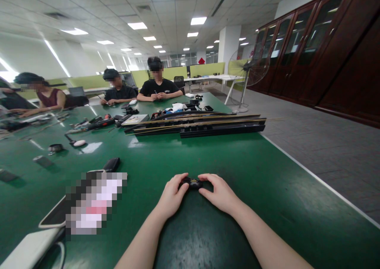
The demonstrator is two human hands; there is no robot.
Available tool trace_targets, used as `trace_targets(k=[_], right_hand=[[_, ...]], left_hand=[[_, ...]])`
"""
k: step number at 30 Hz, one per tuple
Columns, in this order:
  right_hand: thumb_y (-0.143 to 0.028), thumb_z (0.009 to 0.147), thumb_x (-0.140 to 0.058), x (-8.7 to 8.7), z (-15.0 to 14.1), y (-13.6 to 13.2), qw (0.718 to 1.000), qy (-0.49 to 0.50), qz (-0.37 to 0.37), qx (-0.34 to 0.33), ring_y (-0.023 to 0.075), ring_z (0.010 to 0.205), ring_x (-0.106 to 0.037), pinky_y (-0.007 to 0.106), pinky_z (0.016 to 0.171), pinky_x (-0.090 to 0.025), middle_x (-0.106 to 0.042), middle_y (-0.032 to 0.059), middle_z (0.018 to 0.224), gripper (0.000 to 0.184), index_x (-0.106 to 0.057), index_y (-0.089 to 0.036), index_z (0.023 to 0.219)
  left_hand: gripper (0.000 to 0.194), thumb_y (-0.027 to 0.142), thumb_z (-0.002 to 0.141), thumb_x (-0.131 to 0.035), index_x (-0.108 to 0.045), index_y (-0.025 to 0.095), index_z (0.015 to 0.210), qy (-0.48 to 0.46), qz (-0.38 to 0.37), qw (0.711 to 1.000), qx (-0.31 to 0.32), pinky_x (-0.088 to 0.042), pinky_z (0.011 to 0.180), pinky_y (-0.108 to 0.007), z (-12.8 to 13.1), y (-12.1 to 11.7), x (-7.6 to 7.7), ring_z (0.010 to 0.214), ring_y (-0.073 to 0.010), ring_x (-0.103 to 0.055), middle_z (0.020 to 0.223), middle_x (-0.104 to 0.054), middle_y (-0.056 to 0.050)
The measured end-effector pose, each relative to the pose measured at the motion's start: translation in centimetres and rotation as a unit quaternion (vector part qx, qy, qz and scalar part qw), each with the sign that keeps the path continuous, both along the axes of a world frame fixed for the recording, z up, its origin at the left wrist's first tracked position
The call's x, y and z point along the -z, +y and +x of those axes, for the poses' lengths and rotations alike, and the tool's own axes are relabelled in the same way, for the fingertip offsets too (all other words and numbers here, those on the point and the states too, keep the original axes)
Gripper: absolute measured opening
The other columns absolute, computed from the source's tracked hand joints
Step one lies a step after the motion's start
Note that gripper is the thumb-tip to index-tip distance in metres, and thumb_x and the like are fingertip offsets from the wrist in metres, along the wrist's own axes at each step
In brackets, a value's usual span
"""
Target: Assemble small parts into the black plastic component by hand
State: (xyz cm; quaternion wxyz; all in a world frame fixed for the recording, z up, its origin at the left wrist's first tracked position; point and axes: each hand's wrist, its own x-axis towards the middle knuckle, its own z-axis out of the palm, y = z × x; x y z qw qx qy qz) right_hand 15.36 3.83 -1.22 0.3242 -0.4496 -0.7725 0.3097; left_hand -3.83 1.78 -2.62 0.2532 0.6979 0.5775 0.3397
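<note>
A small black object with a yellowish patch on top is at the middle of the green table; its kind is too small to make out. My left hand pinches its left end between thumb and fingers. At the opposite end, the thumb and fingertips of my right hand close around it. Both forearms reach in from the bottom of the head view, and the fingertips partly cover the object's ends.
Long black strips with thin brass-coloured rods lie across the table ahead. A blurred-out phone-like device, a white box and small metal cylinders are on the left. Several people sit beyond. A fan stands right.
</note>
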Motion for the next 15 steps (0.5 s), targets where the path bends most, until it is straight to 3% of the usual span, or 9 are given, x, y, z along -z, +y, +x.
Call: trace_targets(k=[15], right_hand=[[-0.018, 0.068, -0.061, -0.19, 0.06, -0.06, 1.0, -0.007, 0.0, -0.002, 0.0198, 0.095, -0.057, 0.036, 0.089, -0.042, -0.064, 0.0052, 0.1, 0.033, -0.06, -0.021, 0.101]], left_hand=[[0.034, 0.031, 0.082, -0.043, -0.051, 0.021, 0.113, -0.002, -0.001, 1.0, 0.0, -0.038, 0.094, -0.034, 0.13, -0.08, -0.3, 0.105, -0.0175, -0.051, 0.112, -0.057, -0.006]])
